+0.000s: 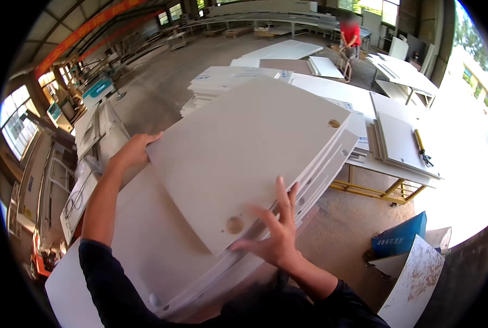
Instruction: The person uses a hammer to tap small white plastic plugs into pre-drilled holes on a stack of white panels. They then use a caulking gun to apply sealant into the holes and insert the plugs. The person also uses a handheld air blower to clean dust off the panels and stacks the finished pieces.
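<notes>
A white cabinet door panel (238, 147) lies at a slant before me, with a round hinge hole near each end of its right edge. My left hand (133, 151) grips the panel's left corner, fingers closed round the edge. At the near right edge, my right hand (275, 235) has its fingers spread, slightly blurred, beside the near hinge hole. Whether it touches the panel I cannot tell. Beneath the panel, several similar white panels (337, 158) are stacked, their edges showing on the right. Under my left arm, a large white board (129, 235) extends to the lower left.
Beyond the panel stand more white board stacks (203, 87). At right, a yellow-framed table (386, 192) carries boards and a yellow-handled tool (419, 142). A blue bin (399, 235) and a leaning offcut (416, 279) are on the floor. A person in red (350, 35) works far back.
</notes>
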Demonstrator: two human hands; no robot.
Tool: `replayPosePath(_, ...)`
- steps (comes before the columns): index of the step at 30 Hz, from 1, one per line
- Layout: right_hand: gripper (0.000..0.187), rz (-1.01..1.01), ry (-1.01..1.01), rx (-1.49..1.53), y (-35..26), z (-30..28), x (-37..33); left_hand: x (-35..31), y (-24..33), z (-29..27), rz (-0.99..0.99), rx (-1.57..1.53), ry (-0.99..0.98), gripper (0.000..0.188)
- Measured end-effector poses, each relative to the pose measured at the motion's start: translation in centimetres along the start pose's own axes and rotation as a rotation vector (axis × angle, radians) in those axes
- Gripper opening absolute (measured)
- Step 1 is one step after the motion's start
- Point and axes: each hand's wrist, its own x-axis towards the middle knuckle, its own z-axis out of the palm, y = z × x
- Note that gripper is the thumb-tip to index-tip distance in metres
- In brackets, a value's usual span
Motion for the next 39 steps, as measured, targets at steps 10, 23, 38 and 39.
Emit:
replayPosePath(10, 0.084, 0.055, 0.001, 0.112, 1.2, -2.4, -0.5, 1.0, -1.0, 1.7, 0.071, 0.079, 0.043, 0.088)
replayPosePath(23, 0.068, 0.461, 0.103, -0.018, 28.8, -14.7, 15.7, -12.1, 14.8, 8.3, -0.386, -1.043, 0.125, 0.032)
replayPosePath(38, 0.053, 0.350, 0.117, -0.039, 30.7, -13.5, 16.6, -17.5, 19.8, 12.4, -0.391, -0.949, 0.260, 0.033)
replayPosePath(39, 0.053, 0.436, 0.050, 0.046, 29.7, -13.4, 16.8, -18.0, 20.2, 12.3, -0.369, -0.927, 0.242, 0.032)
